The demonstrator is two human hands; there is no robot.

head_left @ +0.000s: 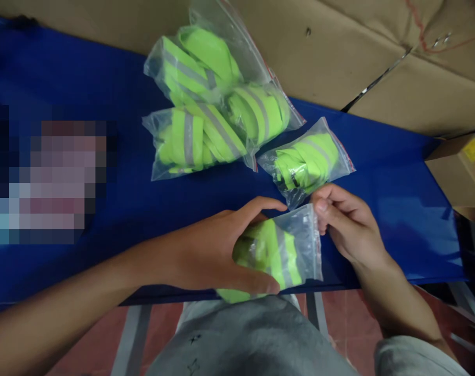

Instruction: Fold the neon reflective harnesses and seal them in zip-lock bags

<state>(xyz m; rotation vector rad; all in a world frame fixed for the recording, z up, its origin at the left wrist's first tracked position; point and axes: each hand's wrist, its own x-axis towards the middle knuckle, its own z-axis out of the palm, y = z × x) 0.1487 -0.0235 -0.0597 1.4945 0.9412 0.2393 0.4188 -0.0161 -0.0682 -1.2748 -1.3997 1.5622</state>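
Close to the table's near edge lies a clear zip-lock bag (306, 245) with a folded fluorescent yellow-green fabric piece with grey reflective bands inside. My left hand (217, 256) is curved around the filled part of this bag, thumb on the near side and fingers on the far side. At the bag's far right corner, my right hand (345, 216) pinches the zip edge between thumb and fingers. Just beyond my hands is another filled zip-lock bag (308, 162), smaller and lying flat. Whether the held bag's zip is sealed cannot be made out.
Several more bags of the same fabric (198, 120) lie bunched at the back of the blue table (394, 209). Large brown cardboard boxes (339, 57) stand behind it. A smaller carton (456, 172) is at the right end. A pixelated patch hides part of the left side.
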